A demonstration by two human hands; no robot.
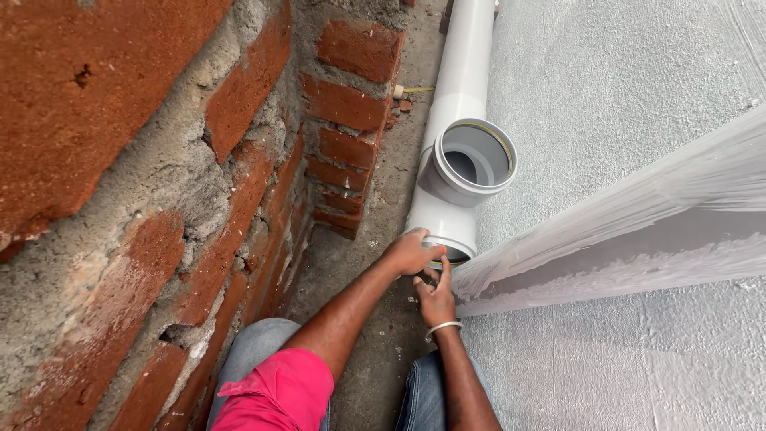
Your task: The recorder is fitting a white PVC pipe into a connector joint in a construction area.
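Brick wall (159,183) flanks concrete floor (383,199); both hands clasp grey pipe fitting's (451,215) socket.

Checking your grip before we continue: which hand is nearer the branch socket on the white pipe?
Left. The left hand rests on the lower pipe mouth, just below the branch socket; the right hand sits lower, farther off.

The lower socket mouth of the white pipe fitting (459,191) is partly hidden behind the left hand (411,251) and right hand (436,299). Beyond the fitting, the straight pipe (469,48) is cut off by the top edge. Whatever the fingertips pinch at the fitting's rim is too small to tell.
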